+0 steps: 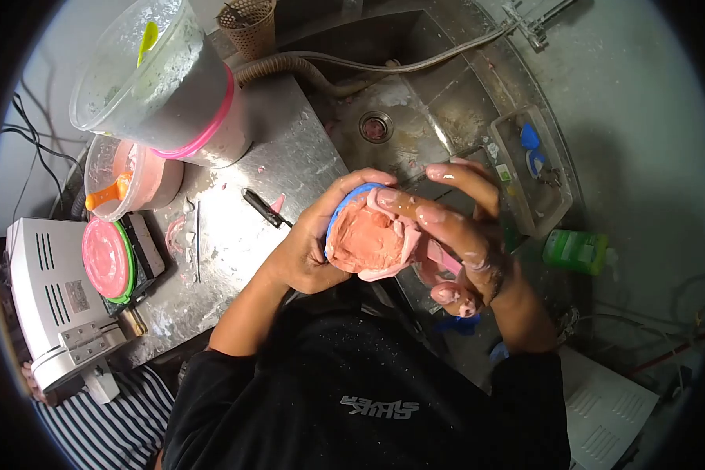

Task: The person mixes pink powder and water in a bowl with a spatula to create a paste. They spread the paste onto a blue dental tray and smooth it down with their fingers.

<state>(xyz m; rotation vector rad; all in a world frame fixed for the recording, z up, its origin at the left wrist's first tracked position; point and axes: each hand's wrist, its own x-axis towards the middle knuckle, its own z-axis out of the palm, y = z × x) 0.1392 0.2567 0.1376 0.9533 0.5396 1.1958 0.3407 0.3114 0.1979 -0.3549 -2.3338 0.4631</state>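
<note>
In front of my chest, my left hand (pixel 321 247) is wrapped round a blue-rimmed mould (pixel 335 219) filled with orange-pink material (pixel 368 239). Lighter pink paste bulges over the mould's right and lower edge. My right hand (pixel 466 235) reaches in from the right, its index and middle fingers pressing on the paste at that edge. Its fingers are spread and smeared with pink, and more pink material sits beneath them, partly hidden by the hand.
A steel table (pixel 235 227) bears a knife (pixel 262 207), stacked tubs (pixel 204 117), an orange scoop (pixel 111 192) and a pink-lidded container (pixel 108 258). Beyond are a sink (pixel 415 117) with a hose (pixel 313 70), a plastic tray (pixel 552 200) and a green bottle (pixel 576 251).
</note>
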